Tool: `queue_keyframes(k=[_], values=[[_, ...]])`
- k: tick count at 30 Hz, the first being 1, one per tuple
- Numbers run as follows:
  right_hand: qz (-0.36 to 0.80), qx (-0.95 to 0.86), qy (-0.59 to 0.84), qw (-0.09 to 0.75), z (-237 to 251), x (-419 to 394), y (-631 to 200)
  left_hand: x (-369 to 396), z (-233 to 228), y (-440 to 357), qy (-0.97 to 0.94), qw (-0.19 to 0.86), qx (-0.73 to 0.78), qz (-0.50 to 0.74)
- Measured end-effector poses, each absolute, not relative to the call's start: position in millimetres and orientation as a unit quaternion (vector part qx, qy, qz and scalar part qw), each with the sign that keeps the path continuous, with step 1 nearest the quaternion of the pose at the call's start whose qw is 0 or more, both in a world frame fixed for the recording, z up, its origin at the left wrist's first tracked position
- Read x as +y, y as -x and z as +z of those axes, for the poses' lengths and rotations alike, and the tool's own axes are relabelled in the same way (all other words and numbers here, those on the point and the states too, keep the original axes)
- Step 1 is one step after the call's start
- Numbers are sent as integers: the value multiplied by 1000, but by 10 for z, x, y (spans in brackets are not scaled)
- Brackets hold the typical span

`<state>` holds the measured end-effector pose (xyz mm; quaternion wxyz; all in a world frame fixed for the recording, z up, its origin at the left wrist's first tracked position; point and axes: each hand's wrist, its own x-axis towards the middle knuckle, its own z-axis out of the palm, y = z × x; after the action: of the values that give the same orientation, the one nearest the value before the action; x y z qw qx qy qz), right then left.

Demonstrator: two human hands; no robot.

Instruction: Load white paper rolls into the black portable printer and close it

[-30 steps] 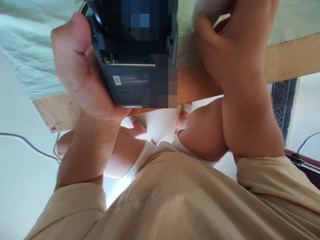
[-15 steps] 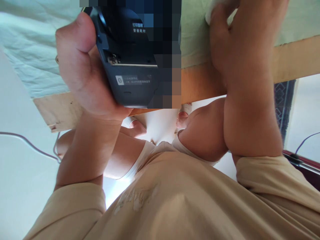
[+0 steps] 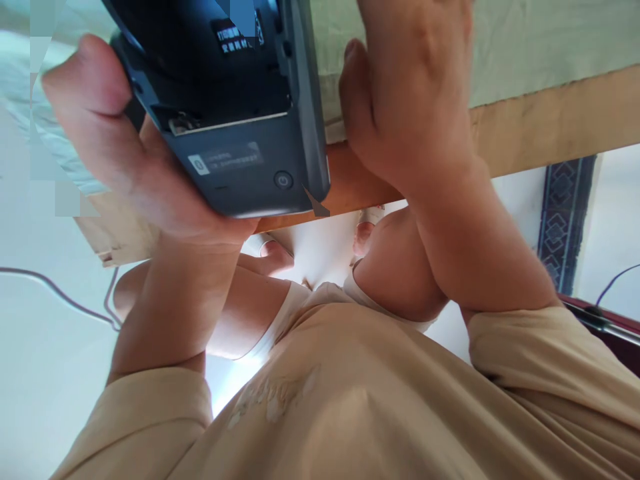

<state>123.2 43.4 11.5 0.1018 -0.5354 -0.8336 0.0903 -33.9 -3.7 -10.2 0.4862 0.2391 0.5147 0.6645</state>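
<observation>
Pale floor, shirt and knees nearest us. Next, our left hand [image 3: 135, 167] cups the dark device [image 3: 235, 113], now swung left and tilted, fingers wrapped beneath it. Right hand [image 3: 410, 100], fingers together, has dropped beside it, over the clothed table [image 3: 550, 127].

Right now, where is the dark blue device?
The dark blue device sits upper left in the head view, gripped in the left hand, above the wooden table edge, with the right hand just beside it.
</observation>
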Motion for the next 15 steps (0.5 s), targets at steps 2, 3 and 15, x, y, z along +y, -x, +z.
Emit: queue_keyframes(k=[2, 3, 15], values=[[128, -845, 507, 116, 60, 452, -1199, 7, -212, 388, -275, 439, 485, 704], [144, -848, 500, 104, 28, 462, -1187, 36, -265, 404, -281, 435, 472, 714], [159, -852, 497, 37, -68, 456, -1157, 66, -222, 320, -357, 504, 443, 650]])
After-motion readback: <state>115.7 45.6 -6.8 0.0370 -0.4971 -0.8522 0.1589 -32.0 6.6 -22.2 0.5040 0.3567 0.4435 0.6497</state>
